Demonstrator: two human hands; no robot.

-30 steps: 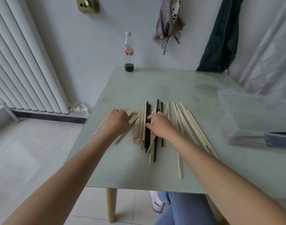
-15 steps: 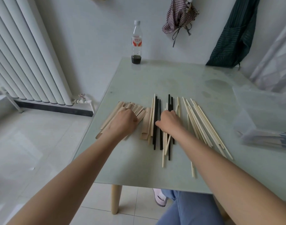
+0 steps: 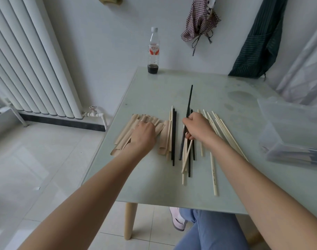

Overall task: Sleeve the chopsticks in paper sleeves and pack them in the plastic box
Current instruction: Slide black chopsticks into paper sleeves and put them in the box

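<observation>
The right hand (image 3: 199, 128) has lifted a black chopstick (image 3: 189, 100), fingers pinching it; the left hand (image 3: 143, 136) rests curled on the sleeves (image 3: 123, 136). Find its mate before sleeving.

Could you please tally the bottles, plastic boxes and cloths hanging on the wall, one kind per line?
Bottles: 1, the bottle
Plastic boxes: 1, the plastic box
Hanging cloths: 2, the checked cloth and the dark green cloth
Total: 4

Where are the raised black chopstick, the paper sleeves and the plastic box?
raised black chopstick (image 3: 189, 100), head view, upper shaft.
paper sleeves (image 3: 125, 134), head view, left side of pile.
plastic box (image 3: 289, 123), head view, clear wall.
</observation>
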